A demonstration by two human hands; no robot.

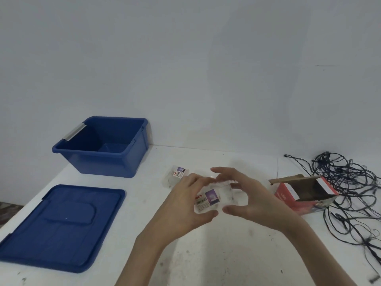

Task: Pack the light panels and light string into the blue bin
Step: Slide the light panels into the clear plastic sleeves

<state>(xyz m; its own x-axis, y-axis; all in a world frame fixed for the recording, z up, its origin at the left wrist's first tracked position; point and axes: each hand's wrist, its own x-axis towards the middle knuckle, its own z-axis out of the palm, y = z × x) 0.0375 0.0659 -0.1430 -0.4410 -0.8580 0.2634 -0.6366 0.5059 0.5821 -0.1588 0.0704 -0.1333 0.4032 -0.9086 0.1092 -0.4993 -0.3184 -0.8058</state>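
Note:
A clear-wrapped light panel [214,198] with a printed label sits between my two hands at the table's middle. My left hand [189,205] curls around its left side, thumb under its near edge. My right hand [247,195] cups its right side, fingers arched over the top. A second wrapped light panel [177,174] lies just behind, to the left. The blue bin [103,159] stands open and empty at the back left. A tangled dark light string [348,182] sprawls at the right.
The bin's blue lid [59,228] lies flat at the near left. An open red cardboard box [303,195] lies on its side between my hands and the string. The white table [206,254] meets a plain wall behind.

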